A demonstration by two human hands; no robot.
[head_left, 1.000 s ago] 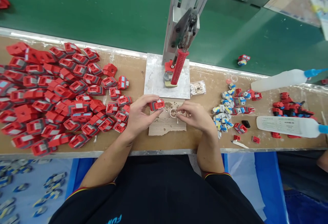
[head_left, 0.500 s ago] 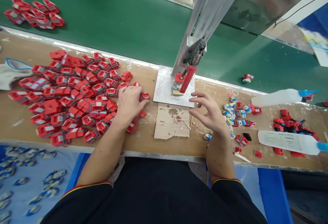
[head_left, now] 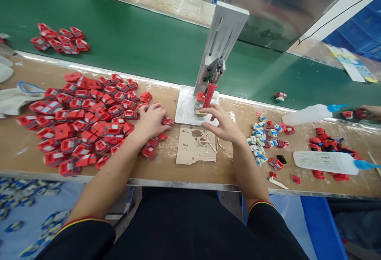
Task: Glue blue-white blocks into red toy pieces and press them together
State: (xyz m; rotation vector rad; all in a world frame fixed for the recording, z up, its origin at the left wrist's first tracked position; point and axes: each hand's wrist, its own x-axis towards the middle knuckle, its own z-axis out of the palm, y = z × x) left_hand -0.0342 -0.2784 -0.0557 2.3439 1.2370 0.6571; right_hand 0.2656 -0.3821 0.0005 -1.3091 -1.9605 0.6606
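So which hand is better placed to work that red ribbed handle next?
Probably the right hand: it is open just below the handle. The left hand is farther away, at the red-and-grey plastic pieces.

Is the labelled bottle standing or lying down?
Lying down: the bottle shows its long side, its blue nozzle pointing sideways.

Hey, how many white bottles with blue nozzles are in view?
2, both on the right: the upper bottle beside the green belt, the lower bottle overlapping some red parts in view.
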